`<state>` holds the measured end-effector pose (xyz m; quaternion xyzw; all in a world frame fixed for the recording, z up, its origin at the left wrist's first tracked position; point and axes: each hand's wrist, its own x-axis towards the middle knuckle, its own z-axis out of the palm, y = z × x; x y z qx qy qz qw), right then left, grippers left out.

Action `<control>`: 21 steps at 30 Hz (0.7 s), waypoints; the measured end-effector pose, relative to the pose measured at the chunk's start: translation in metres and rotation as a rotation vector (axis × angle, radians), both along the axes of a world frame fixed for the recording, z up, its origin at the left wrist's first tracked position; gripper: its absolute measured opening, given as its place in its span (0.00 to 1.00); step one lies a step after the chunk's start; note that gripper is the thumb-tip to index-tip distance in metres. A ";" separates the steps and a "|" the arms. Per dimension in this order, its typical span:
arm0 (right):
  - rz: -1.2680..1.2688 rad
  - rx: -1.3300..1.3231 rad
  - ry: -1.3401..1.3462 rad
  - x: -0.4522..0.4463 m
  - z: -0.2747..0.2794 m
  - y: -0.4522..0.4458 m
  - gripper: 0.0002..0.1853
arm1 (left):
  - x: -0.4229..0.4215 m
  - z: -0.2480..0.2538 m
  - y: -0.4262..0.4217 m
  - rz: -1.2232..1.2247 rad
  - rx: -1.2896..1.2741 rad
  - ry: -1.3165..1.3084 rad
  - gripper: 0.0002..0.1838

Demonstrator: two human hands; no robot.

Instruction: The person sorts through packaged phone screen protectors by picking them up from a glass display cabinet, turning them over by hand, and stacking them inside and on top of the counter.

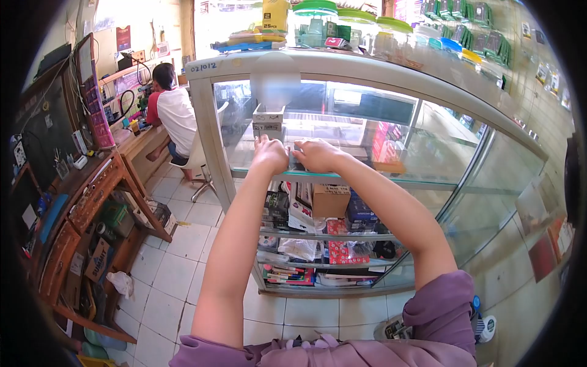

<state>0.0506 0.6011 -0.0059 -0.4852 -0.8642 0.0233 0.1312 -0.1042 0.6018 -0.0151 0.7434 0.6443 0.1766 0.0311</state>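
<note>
Both my arms reach into a glass display case, over its upper glass shelf. My left hand has its fingers curled, just in front of small white boxes with handwriting on them. Close beside it, my right hand points its bent fingers to the left. A small dark thing shows between the two hands, partly covered by the fingers; its kind is unclear. The boxes stand stacked, with the upper one looking open at the top.
Lower shelves hold a brown cardboard box, a red patterned packet and pens. Green-lidded jars stand on the case. A sliding glass door is at right. Another person sits at a workbench, back turned.
</note>
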 end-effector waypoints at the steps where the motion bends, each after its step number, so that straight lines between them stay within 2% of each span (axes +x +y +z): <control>1: -0.004 0.003 0.002 0.002 -0.003 -0.008 0.23 | -0.001 0.000 -0.008 -0.058 -0.011 0.043 0.34; 5: 0.026 0.065 0.030 0.009 -0.009 -0.042 0.23 | 0.003 -0.018 -0.032 -0.069 0.010 0.128 0.33; 8: -0.029 0.011 0.117 0.008 -0.015 -0.068 0.22 | 0.005 -0.042 -0.063 -0.016 0.271 -0.100 0.33; 10: -0.015 0.168 0.147 0.009 -0.031 -0.082 0.27 | 0.005 -0.056 -0.087 -0.031 0.367 -0.074 0.34; 11: -0.023 0.171 0.147 0.010 -0.040 -0.091 0.27 | 0.005 -0.064 -0.099 -0.040 0.466 -0.053 0.35; 13: -0.041 0.417 0.283 0.007 -0.062 -0.121 0.26 | 0.007 -0.088 -0.126 -0.086 0.538 -0.131 0.35; 15: -0.076 0.369 0.431 0.004 -0.088 -0.167 0.30 | 0.011 -0.119 -0.162 -0.137 0.629 -0.339 0.35; 17: -0.125 0.499 0.479 0.006 -0.117 -0.223 0.31 | 0.017 -0.155 -0.199 -0.177 0.628 -0.361 0.35; 21: -0.189 0.529 0.570 0.029 -0.174 -0.331 0.32 | 0.043 -0.208 -0.289 -0.352 0.744 -0.434 0.35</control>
